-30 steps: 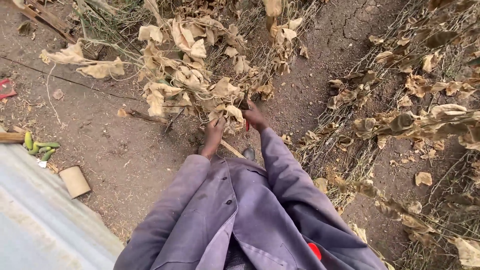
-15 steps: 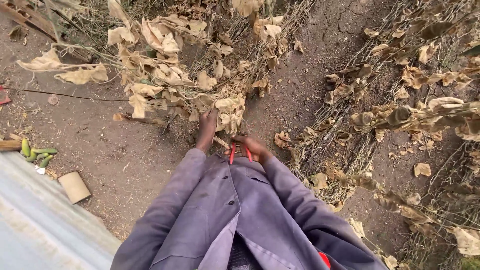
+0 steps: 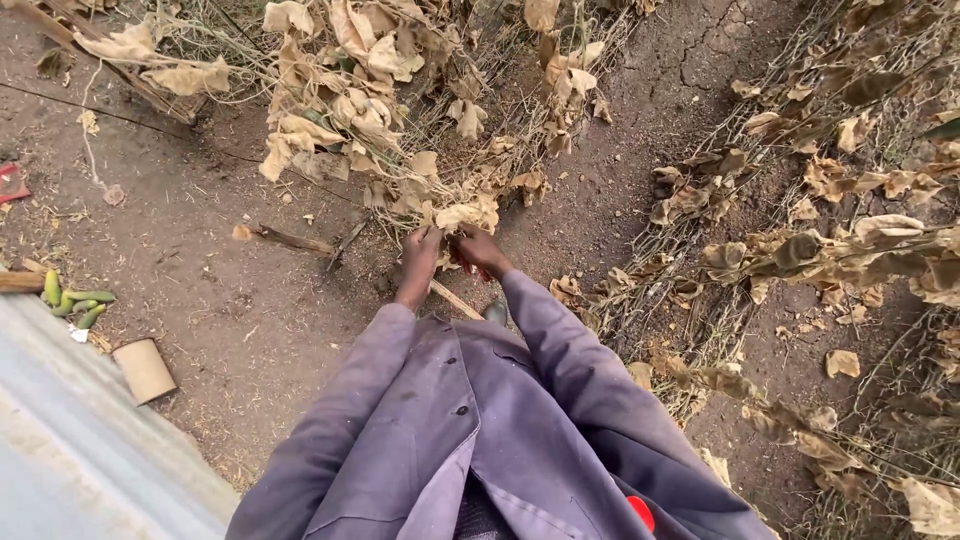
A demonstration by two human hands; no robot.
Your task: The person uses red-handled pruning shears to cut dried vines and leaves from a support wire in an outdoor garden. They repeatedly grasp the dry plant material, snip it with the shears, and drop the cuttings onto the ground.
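Far left on the soil: four small green cucumbers (image 3: 72,300), one cardboard tube (image 3: 144,370). My left hand (image 3: 420,252) is closed around the dried vine stems (image 3: 440,215) low at the plant's base. My right hand (image 3: 480,250), touching it, grips one red-handled pruner (image 3: 463,264). Risk: blades hidden under leaves could nick my left fingers.

Both hands, left hand (image 3: 418,262) and right hand (image 3: 480,250), sit at the base of a tangle of dry tan-leaved vines (image 3: 390,120) blocking 11 to 1 o'clock. Bare brown soil (image 3: 250,300) gives open passage at 9 o'clock. A row of withered brown vines (image 3: 800,250) obstructs 3 o'clock. A brown wooden stick (image 3: 290,239) lies at 10 o'clock.
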